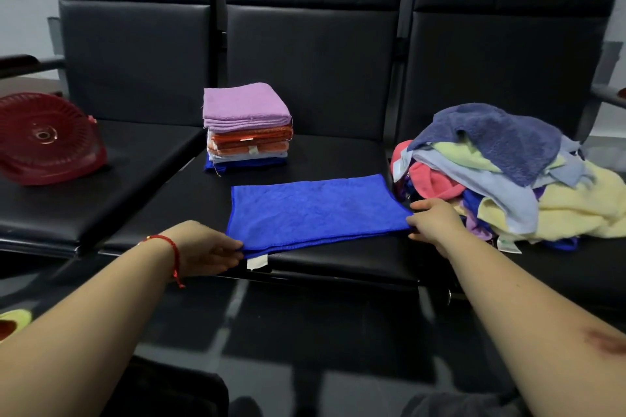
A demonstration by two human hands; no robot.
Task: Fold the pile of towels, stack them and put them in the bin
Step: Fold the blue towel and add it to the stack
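A bright blue towel point(315, 210) lies folded in half on the middle black seat, a white tag showing under its near left corner. My left hand point(206, 247) pinches that near left corner. My right hand point(437, 220) grips the near right corner. Behind the towel stands a stack of folded towels point(247, 125), purple on top, then orange, pale and blue layers. On the right seat sits a loose pile of unfolded towels point(508, 173) in dark blue, yellow, pink and light blue. A red slatted bin point(47, 139) lies tipped on the left seat.
The three black padded seats point(338, 159) form one bench with tall backrests behind. Its front edge runs just below the towel. A dark tiled floor lies under my arms. A metal armrest point(606, 95) stands at the far right.
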